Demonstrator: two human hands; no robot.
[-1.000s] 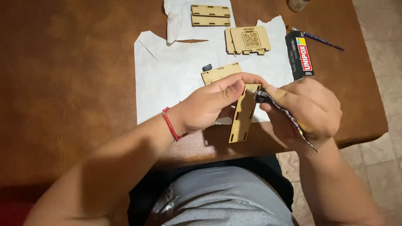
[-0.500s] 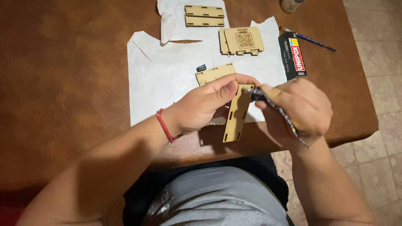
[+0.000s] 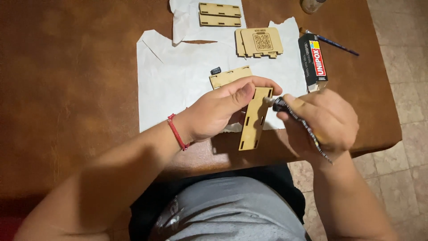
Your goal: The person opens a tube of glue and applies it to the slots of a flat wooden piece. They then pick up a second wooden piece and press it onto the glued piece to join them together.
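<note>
Between both hands, pale slotted wooden panel (image 3: pixel 255 118), upright, tabbed edges.

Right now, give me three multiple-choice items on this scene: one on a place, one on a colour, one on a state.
1. Where does the glue box lie?
A. On the table's right side, beside the white paper
B. On the floor
C. In the person's lap

2. What colour is the wrist band?
A. Blue
B. Red
C. Green

3. How is the slotted wooden panel?
A. Flat on the paper
B. Held in the left hand
C. Snapped in two

Key: 1 A, it lies by the paper's right edge. 2 B, it is red. 3 B, left fingers grip it while the right hand brings a tube tip to its upper edge.
</note>
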